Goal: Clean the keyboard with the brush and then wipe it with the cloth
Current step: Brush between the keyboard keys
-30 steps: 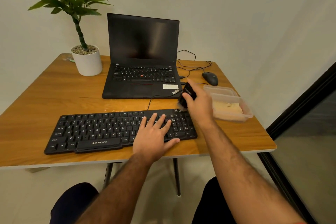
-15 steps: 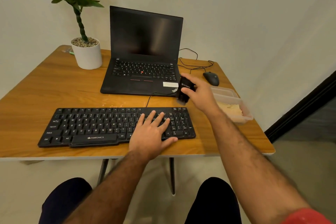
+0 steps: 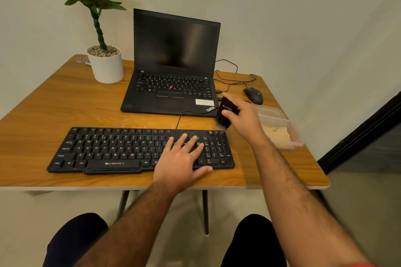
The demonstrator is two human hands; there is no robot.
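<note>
A black Zebronics keyboard (image 3: 112, 149) lies across the near side of the wooden table. My left hand (image 3: 182, 160) rests flat on its right part, fingers spread over the keys. My right hand (image 3: 245, 119) grips a small black brush (image 3: 225, 115), held upright just behind the keyboard's far right corner, above the table. A pale cloth (image 3: 276, 132) lies inside a clear plastic container (image 3: 282, 121) at the right, partly hidden by my right wrist.
An open black laptop (image 3: 173, 84) stands behind the keyboard, with a potted plant (image 3: 106, 65) at its left. A black mouse (image 3: 253, 95) and loose cables lie at the back right. The table edge (image 3: 282, 186) runs just in front of the keyboard.
My right hand with the brush has lifted off the keyboard's far right corner and moved slightly back toward the laptop. My left hand stays on the keys. The view has shifted.
</note>
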